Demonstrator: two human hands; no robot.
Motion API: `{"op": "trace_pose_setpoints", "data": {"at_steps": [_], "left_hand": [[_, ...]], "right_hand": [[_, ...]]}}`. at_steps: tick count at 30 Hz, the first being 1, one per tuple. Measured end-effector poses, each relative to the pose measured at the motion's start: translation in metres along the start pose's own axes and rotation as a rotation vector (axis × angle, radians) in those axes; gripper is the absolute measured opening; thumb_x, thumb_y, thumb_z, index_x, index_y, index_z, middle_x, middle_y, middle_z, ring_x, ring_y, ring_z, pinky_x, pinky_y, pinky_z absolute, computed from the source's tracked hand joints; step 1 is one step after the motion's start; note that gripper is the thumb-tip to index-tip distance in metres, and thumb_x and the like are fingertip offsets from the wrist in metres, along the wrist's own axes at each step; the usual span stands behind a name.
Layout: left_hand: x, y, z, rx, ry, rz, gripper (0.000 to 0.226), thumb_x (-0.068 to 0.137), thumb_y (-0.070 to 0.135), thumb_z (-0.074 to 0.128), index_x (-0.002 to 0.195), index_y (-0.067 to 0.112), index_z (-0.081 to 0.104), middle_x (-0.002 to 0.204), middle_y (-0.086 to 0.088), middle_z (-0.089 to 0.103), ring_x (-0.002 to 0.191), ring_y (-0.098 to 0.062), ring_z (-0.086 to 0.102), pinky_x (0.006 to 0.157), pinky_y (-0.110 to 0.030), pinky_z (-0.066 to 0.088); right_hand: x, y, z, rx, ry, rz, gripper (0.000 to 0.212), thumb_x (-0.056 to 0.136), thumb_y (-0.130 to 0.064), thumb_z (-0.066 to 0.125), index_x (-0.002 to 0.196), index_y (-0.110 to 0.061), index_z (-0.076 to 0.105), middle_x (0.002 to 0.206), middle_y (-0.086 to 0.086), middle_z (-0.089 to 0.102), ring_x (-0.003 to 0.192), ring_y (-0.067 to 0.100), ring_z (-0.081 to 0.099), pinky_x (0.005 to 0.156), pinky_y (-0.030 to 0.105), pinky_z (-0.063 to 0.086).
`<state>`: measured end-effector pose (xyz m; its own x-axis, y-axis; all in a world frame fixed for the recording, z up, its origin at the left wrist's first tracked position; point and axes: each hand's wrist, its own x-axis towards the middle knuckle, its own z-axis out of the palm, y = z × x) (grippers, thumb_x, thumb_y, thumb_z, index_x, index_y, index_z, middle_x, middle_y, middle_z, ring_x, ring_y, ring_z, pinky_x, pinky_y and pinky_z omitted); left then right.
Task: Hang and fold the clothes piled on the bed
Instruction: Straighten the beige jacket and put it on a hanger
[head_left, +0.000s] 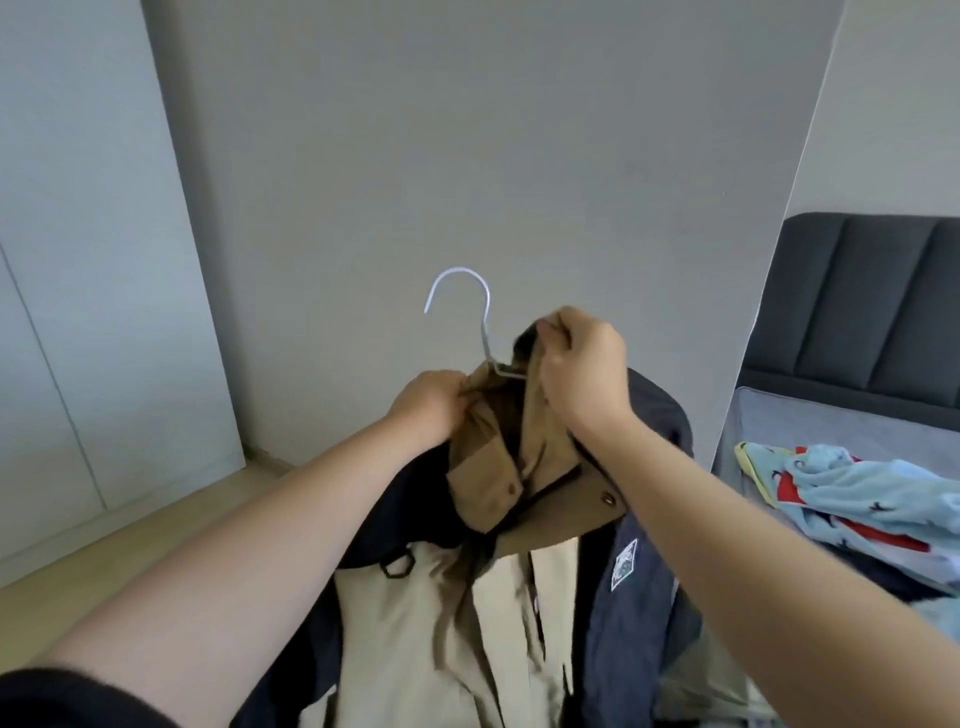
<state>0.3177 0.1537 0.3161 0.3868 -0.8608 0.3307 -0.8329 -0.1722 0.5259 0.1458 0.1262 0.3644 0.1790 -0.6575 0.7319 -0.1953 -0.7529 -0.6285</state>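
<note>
Hanger (485, 332) pale smooth metal, seemingly; jacket (498, 467) matt woven cloth; headboard (852, 306) padded, matt.

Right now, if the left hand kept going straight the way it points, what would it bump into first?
The left hand grips the jacket collar, so past that cloth it would likely meet the hanger wire near its neck. Depth is hard to judge from one view.

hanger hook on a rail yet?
No, the hook of the hanger stands free before the wall, while the left hand and right hand grip the jacket at its collar.
</note>
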Motion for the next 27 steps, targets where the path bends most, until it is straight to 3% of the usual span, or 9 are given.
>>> {"op": "trace_pose_setpoints", "data": {"at_steps": [2, 7, 9, 12, 13, 16, 18, 24, 27], "left_hand": [[0.001, -0.008, 0.001, 0.024, -0.03, -0.003, 0.04, 0.097, 0.041, 0.037, 0.07, 0.019, 0.056, 0.081, 0.002, 0.059, 0.082, -0.022, 0.056, 0.066, -0.032, 0.038], [-0.006, -0.027, 0.01, -0.14, 0.103, -0.009, 0.045, 0.093, 0.043, 0.048, 0.066, 0.007, 0.055, 0.065, -0.003, 0.059, 0.065, -0.023, 0.053, 0.058, -0.028, 0.037], [-0.01, -0.033, 0.013, -0.181, 0.12, -0.025, 0.042, 0.088, 0.043, 0.052, 0.065, 0.009, 0.054, 0.061, 0.0, 0.055, 0.062, -0.021, 0.049, 0.059, -0.029, 0.037], [-0.008, -0.033, 0.008, -0.183, 0.11, 0.052, 0.032, 0.084, 0.022, 0.056, 0.055, 0.014, 0.044, 0.055, 0.003, 0.047, 0.062, -0.021, 0.049, 0.057, -0.029, 0.034], [-0.007, -0.03, 0.006, -0.178, 0.109, 0.088, 0.038, 0.088, 0.022, 0.058, 0.054, 0.017, 0.04, 0.054, 0.004, 0.042, 0.06, -0.019, 0.045, 0.056, -0.029, 0.029], [-0.005, -0.023, 0.002, -0.179, 0.101, 0.13, 0.049, 0.092, 0.045, 0.055, 0.061, 0.008, 0.048, 0.057, 0.001, 0.043, 0.057, -0.014, 0.04, 0.056, -0.029, 0.027], [-0.005, -0.024, 0.002, -0.177, 0.108, 0.133, 0.05, 0.091, 0.047, 0.054, 0.066, 0.003, 0.053, 0.059, -0.001, 0.046, 0.058, -0.015, 0.042, 0.058, -0.03, 0.03], [-0.006, -0.025, 0.01, -0.187, 0.155, 0.123, 0.043, 0.087, 0.046, 0.061, 0.062, 0.013, 0.049, 0.058, 0.004, 0.046, 0.057, -0.013, 0.041, 0.056, -0.029, 0.031], [-0.005, -0.022, 0.006, -0.286, 0.086, 0.088, 0.015, 0.079, 0.028, 0.074, 0.089, 0.025, 0.064, 0.08, 0.005, 0.059, 0.074, -0.01, 0.054, 0.063, -0.018, 0.038]], "right_hand": [[-0.015, -0.01, 0.013, -0.029, -0.145, -0.108, 0.027, 0.085, -0.013, 0.046, 0.063, -0.027, 0.044, 0.06, -0.014, 0.053, 0.057, 0.012, 0.048, 0.052, 0.023, 0.034], [-0.05, 0.015, 0.025, -0.753, -1.034, -0.183, 0.023, 0.095, -0.012, 0.042, 0.074, -0.02, 0.047, 0.094, 0.006, 0.058, 0.081, 0.024, 0.048, 0.059, 0.028, 0.035], [-0.051, 0.017, 0.014, -0.569, -0.934, -0.217, 0.031, 0.098, -0.031, 0.043, 0.07, -0.02, 0.048, 0.076, -0.002, 0.054, 0.075, 0.023, 0.05, 0.06, 0.031, 0.036], [-0.03, 0.03, -0.008, -0.347, -0.25, -0.383, 0.029, 0.093, -0.036, 0.047, 0.07, -0.019, 0.051, 0.065, -0.005, 0.047, 0.066, 0.024, 0.048, 0.058, 0.031, 0.035], [-0.019, 0.035, -0.013, -0.426, -0.208, -0.379, 0.026, 0.093, -0.035, 0.05, 0.08, -0.014, 0.057, 0.074, 0.0, 0.052, 0.073, 0.026, 0.051, 0.063, 0.033, 0.038], [-0.002, 0.054, -0.016, -0.514, -0.565, 0.063, 0.036, 0.091, -0.046, 0.054, 0.109, -0.015, 0.056, 0.096, 0.001, 0.055, 0.095, 0.024, 0.056, 0.074, 0.029, 0.037], [0.002, 0.065, -0.015, -0.403, -0.559, 0.259, 0.048, 0.087, -0.051, 0.058, 0.119, -0.016, 0.048, 0.101, 0.0, 0.054, 0.096, 0.022, 0.056, 0.075, 0.029, 0.038], [-0.006, 0.062, -0.008, -0.499, -0.764, 0.179, 0.033, 0.092, -0.036, 0.055, 0.068, -0.016, 0.045, 0.069, -0.008, 0.048, 0.065, 0.013, 0.049, 0.052, 0.021, 0.029], [-0.012, 0.059, -0.009, -0.609, -0.602, 0.101, 0.024, 0.087, -0.022, 0.053, 0.065, -0.021, 0.044, 0.066, -0.005, 0.048, 0.068, 0.022, 0.051, 0.049, 0.026, 0.032]]}}
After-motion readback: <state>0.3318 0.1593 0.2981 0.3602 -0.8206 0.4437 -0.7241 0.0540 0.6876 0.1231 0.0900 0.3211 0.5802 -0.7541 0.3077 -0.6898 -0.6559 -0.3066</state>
